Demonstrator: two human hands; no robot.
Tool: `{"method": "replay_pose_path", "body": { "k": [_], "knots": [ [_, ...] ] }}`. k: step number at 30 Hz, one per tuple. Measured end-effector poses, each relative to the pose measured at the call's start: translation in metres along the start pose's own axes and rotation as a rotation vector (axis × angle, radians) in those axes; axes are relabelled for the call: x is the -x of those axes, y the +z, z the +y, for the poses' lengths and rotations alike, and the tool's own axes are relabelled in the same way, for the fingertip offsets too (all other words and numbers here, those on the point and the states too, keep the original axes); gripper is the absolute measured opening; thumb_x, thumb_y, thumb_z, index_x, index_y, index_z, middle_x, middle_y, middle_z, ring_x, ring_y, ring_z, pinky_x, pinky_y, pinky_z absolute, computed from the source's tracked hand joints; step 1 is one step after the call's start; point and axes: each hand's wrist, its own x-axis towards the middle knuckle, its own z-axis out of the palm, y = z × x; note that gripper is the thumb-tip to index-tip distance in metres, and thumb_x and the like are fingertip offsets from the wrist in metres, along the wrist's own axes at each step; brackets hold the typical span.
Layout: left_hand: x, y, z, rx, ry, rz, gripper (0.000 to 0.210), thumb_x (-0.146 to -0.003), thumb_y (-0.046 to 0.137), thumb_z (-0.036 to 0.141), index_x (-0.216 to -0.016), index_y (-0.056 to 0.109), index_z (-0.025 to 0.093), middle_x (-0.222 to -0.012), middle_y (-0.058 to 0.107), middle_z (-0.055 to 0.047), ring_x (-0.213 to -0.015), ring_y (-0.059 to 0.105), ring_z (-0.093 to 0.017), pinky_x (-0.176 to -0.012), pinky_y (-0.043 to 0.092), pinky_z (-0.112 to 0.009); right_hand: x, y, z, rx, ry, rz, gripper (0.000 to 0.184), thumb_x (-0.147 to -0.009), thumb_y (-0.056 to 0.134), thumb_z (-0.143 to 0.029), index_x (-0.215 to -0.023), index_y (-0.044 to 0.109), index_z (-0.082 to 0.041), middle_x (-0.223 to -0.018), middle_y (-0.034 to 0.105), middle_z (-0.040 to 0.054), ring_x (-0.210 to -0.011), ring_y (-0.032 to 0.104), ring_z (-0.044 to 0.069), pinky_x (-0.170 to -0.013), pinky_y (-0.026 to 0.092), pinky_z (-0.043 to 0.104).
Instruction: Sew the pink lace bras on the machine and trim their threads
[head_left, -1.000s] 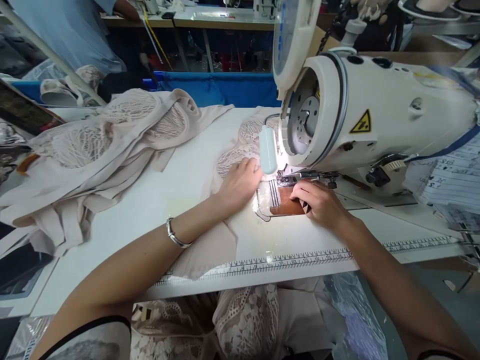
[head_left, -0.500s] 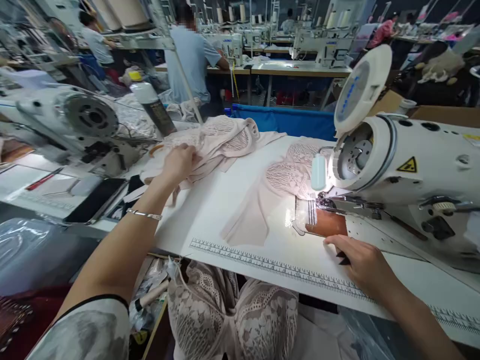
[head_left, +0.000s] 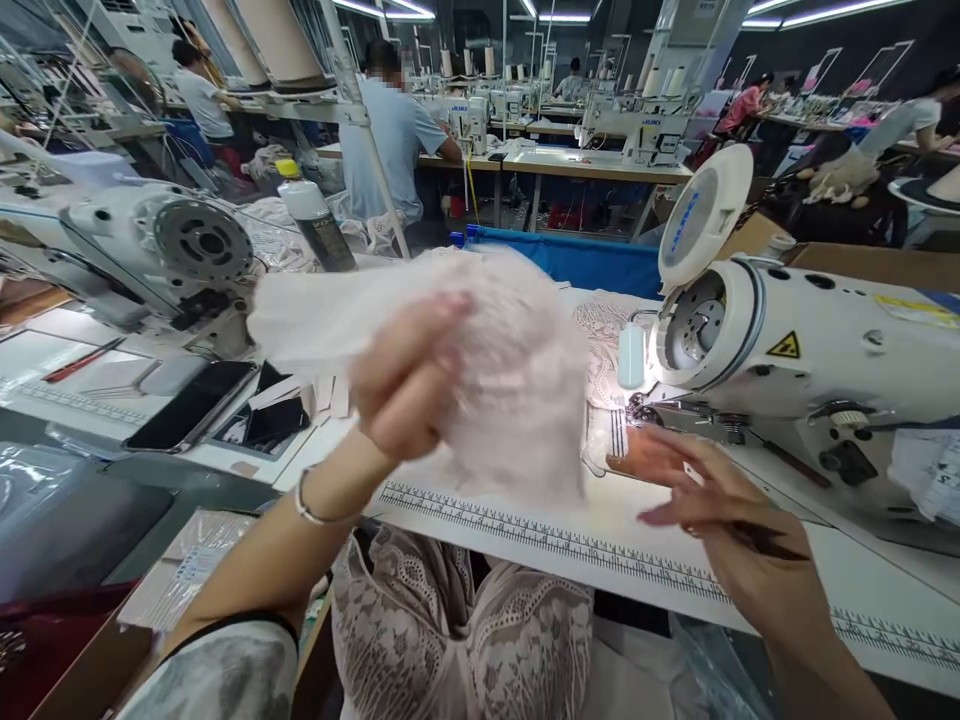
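My left hand (head_left: pixel 409 385) is closed on a beige lace bra (head_left: pixel 517 400), raised above the table and blurred by motion. Its loose fabric hangs to both sides of the fist. My right hand (head_left: pixel 739 510) is beside the needle area of the sewing machine (head_left: pixel 810 330), index finger stretched towards the brown plate (head_left: pixel 649 455). A small dark pointed tool (head_left: pixel 772 540) is tucked in its palm; its exact kind is unclear. Another beige lace piece (head_left: pixel 600 350) lies by the needle, partly hidden behind the raised bra.
A printed ruler (head_left: pixel 555 540) runs along the table's front edge. Lace bras (head_left: pixel 465 630) rest below it. At left are a second machine (head_left: pixel 150 250), a phone (head_left: pixel 191 405) and a spray can (head_left: pixel 315 215). A blue cloth bin (head_left: pixel 585 262) stands behind; co-workers sit beyond.
My left hand has taken the bra from the pile at the left and lifted it rightwards, towards me. My right hand has shifted up slightly and its fingers have spread. The view has tilted up.
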Motion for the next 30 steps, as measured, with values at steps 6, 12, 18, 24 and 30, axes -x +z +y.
{"method": "replay_pose_path", "body": {
  "k": [6, 12, 18, 24, 30],
  "knots": [
    [0.014, 0.041, 0.044, -0.075, 0.099, -0.232, 0.041, -0.102, 0.038, 0.014, -0.141, 0.048, 0.023, -0.133, 0.063, -0.012, -0.127, 0.055, -0.025, -0.108, 0.046, -0.047, -0.004, 0.017, -0.024, -0.308, 0.212, -0.696, 0.032, -0.104, 0.048, -0.035, -0.101, 0.079, -0.025, -0.093, 0.076, 0.0051, -0.088, 0.071, 0.017, -0.085, 0.055, 0.029],
    [0.074, 0.037, 0.086, 0.165, -0.481, -0.84, 0.04, -0.1, 0.045, 0.031, -0.073, 0.068, 0.015, -0.086, 0.066, -0.015, -0.09, 0.057, -0.029, -0.083, 0.047, -0.045, 0.024, 0.025, -0.002, 0.152, 0.426, -0.323, 0.033, -0.103, 0.042, -0.044, -0.094, 0.068, -0.025, -0.093, 0.07, 0.0046, -0.085, 0.067, 0.02, -0.076, 0.054, 0.031],
    [0.105, 0.037, 0.148, 1.071, -1.283, -0.792, 0.056, -0.082, 0.064, 0.069, -0.073, 0.058, 0.015, -0.069, 0.05, 0.0, -0.066, 0.043, -0.014, -0.061, 0.035, -0.026, 0.028, 0.054, 0.012, 0.077, 0.444, 0.094, 0.05, -0.094, 0.048, -0.065, -0.068, 0.055, -0.022, -0.065, 0.056, 0.0008, -0.062, 0.056, 0.018, -0.061, 0.048, 0.028],
    [0.093, 0.047, 0.145, 1.182, -1.463, -0.614, 0.055, -0.08, 0.066, 0.07, -0.08, 0.061, 0.015, -0.074, 0.058, -0.001, -0.074, 0.052, -0.017, -0.073, 0.044, -0.029, 0.033, 0.074, 0.026, 0.012, 0.68, 0.347, 0.055, -0.084, 0.054, -0.076, -0.071, 0.054, -0.022, -0.068, 0.059, 0.0033, -0.068, 0.058, 0.022, -0.063, 0.049, 0.032],
    [0.084, 0.05, 0.125, 0.869, -1.121, -1.068, 0.055, -0.087, 0.049, 0.07, -0.065, 0.045, 0.02, -0.065, 0.046, 0.001, -0.066, 0.041, -0.016, -0.066, 0.038, -0.03, 0.031, 0.055, 0.03, -0.017, 0.626, 0.016, 0.051, -0.084, 0.06, -0.067, -0.062, 0.053, -0.022, -0.061, 0.055, 0.0008, -0.065, 0.053, 0.021, -0.068, 0.049, 0.033]
  ]
}}
